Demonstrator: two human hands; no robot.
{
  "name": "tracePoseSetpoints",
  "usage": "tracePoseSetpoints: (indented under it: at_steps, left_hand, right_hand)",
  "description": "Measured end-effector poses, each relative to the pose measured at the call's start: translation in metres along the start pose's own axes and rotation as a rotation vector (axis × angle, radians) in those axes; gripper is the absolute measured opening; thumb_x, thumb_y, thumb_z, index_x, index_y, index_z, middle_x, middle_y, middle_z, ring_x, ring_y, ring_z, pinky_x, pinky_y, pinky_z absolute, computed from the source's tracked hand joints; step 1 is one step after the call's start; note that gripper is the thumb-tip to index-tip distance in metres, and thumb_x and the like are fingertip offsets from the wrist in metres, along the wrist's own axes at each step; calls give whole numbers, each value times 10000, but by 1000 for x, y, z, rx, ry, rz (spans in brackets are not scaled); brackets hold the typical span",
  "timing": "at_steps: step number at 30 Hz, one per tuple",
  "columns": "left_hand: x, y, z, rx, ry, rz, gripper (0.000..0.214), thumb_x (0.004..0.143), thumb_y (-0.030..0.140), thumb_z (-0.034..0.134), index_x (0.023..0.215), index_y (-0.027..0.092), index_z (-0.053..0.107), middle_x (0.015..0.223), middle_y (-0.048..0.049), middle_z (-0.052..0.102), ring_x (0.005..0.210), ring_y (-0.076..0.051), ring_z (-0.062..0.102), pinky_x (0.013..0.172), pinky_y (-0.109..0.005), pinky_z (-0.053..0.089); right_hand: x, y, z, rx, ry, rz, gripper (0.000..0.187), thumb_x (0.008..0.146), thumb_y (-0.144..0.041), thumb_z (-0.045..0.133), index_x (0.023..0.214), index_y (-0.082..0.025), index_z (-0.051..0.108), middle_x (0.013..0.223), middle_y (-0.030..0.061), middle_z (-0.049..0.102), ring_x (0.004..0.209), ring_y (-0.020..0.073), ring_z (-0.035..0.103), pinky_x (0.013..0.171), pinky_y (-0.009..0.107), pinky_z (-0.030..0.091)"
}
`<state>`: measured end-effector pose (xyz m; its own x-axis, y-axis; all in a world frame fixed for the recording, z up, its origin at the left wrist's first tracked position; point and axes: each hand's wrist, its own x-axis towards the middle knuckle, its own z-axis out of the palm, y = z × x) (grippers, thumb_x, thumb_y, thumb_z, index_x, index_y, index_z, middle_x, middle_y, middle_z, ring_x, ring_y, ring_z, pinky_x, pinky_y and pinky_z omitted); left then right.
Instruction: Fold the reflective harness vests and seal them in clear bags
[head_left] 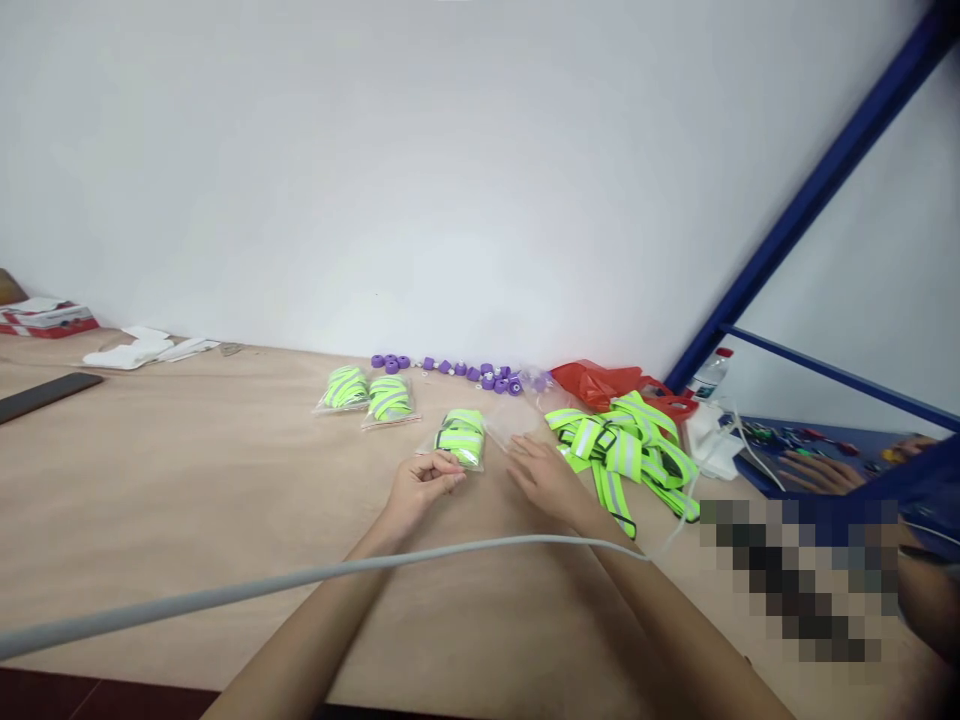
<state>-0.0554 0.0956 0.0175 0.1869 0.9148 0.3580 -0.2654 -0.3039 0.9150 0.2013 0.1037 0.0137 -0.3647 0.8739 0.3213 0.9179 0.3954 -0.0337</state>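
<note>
My left hand (427, 490) is closed in a pinch at the lower left edge of a clear plastic bag (462, 438) with a folded yellow-green reflective strap inside. My right hand (546, 478) lies palm down with its fingers stretched out, the tips at the near edge of some flat clear plastic bags (516, 420). To the right of that hand is a loose heap of yellow-green reflective straps (626, 450) with grey stripes and black buckles. Two more bagged straps, one bag (345, 388) beside the other (391, 399), lie to the left.
Small purple rollers (487, 376) line the wall. A red plastic bag (600, 383) and a bottle (710, 374) stand behind the straps. A grey cable (322, 574) crosses in front of my forearms. Beyond the blue frame (810, 190), another person's hand (821, 472) is over small parts.
</note>
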Motion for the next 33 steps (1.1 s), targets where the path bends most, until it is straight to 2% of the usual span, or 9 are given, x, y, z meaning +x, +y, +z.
tracePoseSetpoints:
  at_steps: [2,6,11,14,16,19,21,25,33]
  left_hand:
    - [-1,1,-1,61,-14,26,385,697,507,876,656,154,728,774,-63,689,661,-165,617,578,-283,508]
    - [-4,4,-2,218,-71,86,332,790,461,817,687,158,730,795,-74,695,728,-193,650,630,-296,525]
    - [1,9,-2,511,-191,167,252,915,378,674,789,170,742,861,-90,698,812,-212,664,773,-345,546]
    - [8,10,-3,742,-296,197,145,907,305,656,874,208,759,1077,-111,712,1047,-268,652,1012,-463,481]
    - [13,7,-5,899,-347,185,153,870,259,682,991,240,774,1331,-123,644,1296,-344,537,1157,-590,315]
    - [21,-3,-13,1098,-390,123,335,870,242,672,1195,265,746,1531,-137,498,1454,-421,363,1176,-685,212]
    - [26,-10,-19,1191,-419,83,383,921,237,597,1285,269,713,1559,-139,470,1459,-407,376,1169,-634,295]
    - [34,-18,-26,1313,-459,40,456,968,181,472,1373,254,666,1566,-140,465,1425,-347,462,1166,-473,382]
    - [44,-14,-10,1487,-415,-34,460,966,196,468,1370,296,663,1519,-128,507,1306,-325,578,1078,-430,459]
  right_hand:
    - [-5,8,-3,13,25,13,360,976,-328,537,1278,-230,706,1444,96,622,1350,268,562,1123,431,449]
    - [-14,37,-11,-19,106,144,438,984,-316,506,1381,-174,624,1446,131,610,1345,263,560,1096,410,467]
    - [-33,74,-21,-133,105,324,312,971,-240,488,1053,-173,781,1150,145,737,1101,294,665,990,427,490]
    - [-46,87,-22,-214,80,399,294,941,-197,512,930,-166,805,1266,175,687,1237,343,579,1047,475,422]
    - [-52,93,-20,-258,59,441,272,921,-184,536,936,-169,807,1422,177,599,1359,378,474,1091,525,366]
    - [-56,100,-18,-304,15,490,262,919,-204,550,990,-178,800,1547,169,485,1442,410,364,1110,600,313]
    - [-57,105,-16,-317,-20,508,296,919,-208,545,1106,-193,774,1579,159,448,1448,401,357,1091,594,340]
    - [-55,115,-17,-315,-93,519,462,913,-160,517,1352,-223,645,1580,139,451,1354,337,479,1027,489,431]
    - [-47,126,-18,-304,-208,485,411,962,-273,532,1354,-193,630,1498,156,515,1270,341,521,1002,471,451]
